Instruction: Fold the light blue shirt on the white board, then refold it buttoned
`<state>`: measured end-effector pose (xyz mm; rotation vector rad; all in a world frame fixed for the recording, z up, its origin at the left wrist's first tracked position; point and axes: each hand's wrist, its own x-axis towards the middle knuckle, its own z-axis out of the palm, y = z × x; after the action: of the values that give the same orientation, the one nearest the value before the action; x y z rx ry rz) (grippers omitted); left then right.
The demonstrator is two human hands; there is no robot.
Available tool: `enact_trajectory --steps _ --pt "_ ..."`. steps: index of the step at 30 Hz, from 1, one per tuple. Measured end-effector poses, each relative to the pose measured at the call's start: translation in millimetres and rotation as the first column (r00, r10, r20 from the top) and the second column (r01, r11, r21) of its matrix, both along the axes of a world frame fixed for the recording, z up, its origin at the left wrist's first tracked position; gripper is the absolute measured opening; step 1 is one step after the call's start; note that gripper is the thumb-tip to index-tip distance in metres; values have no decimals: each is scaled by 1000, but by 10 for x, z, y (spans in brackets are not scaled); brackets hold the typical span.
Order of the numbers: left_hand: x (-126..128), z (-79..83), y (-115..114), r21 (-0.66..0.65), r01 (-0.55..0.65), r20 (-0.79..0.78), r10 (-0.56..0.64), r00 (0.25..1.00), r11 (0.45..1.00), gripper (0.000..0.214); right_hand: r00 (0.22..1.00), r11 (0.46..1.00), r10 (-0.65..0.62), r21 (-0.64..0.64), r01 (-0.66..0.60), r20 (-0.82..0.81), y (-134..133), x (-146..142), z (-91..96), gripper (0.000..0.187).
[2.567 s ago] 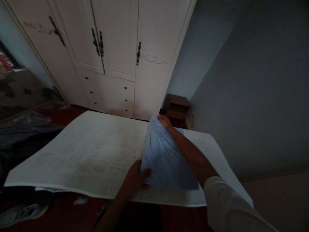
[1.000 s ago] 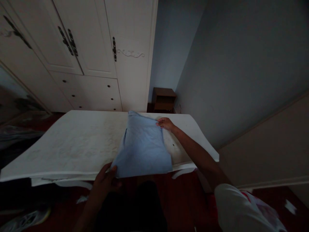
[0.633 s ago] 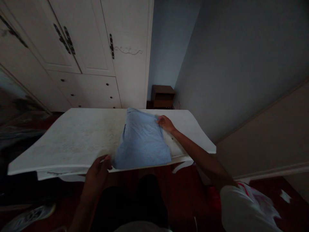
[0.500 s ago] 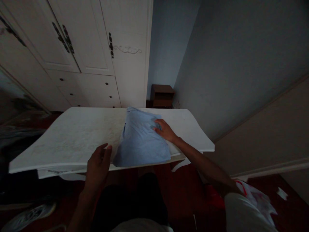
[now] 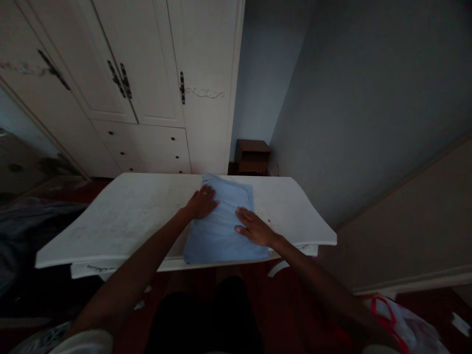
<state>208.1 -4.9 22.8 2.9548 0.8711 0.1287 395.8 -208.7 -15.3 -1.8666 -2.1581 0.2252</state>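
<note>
A light blue folded piece of cloth [image 5: 224, 241], perhaps a garment, lies flat on the white table [image 5: 147, 211], its near edge close to the table's front edge. My left hand [image 5: 202, 201] rests palm down on the cloth's upper left part, fingers spread, with a ring on one finger. On the cloth's right side lies my right hand [image 5: 254, 226], also flat with fingers apart. Neither hand grips the fabric. What kind of garment it is cannot be made out.
Behind the table stands a white wardrobe [image 5: 147, 64] with dark handles. A small brown cabinet [image 5: 253, 155] sits in the far corner by the grey wall [image 5: 361, 98]. Dark fabric [image 5: 33, 236] lies at the left, and a plastic bag with red handles [image 5: 401, 324] at the lower right.
My left hand has moved from beside the cloth up onto its left side. My right hand has slid nearer to me on the cloth, which now looks flatter.
</note>
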Motion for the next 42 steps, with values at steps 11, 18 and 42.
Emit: enact_trajectory --steps 11,18,42 --pt "55 161 134 65 49 -1 -49 999 997 60 995 998 34 -49 -39 -97 80 98 234 73" --pt "454 198 411 111 38 7 -39 999 993 56 979 963 -189 178 201 -83 708 169 395 65" --pt "356 -187 365 -2 46 275 -43 960 999 57 906 913 -407 31 407 118 968 415 -115 92"
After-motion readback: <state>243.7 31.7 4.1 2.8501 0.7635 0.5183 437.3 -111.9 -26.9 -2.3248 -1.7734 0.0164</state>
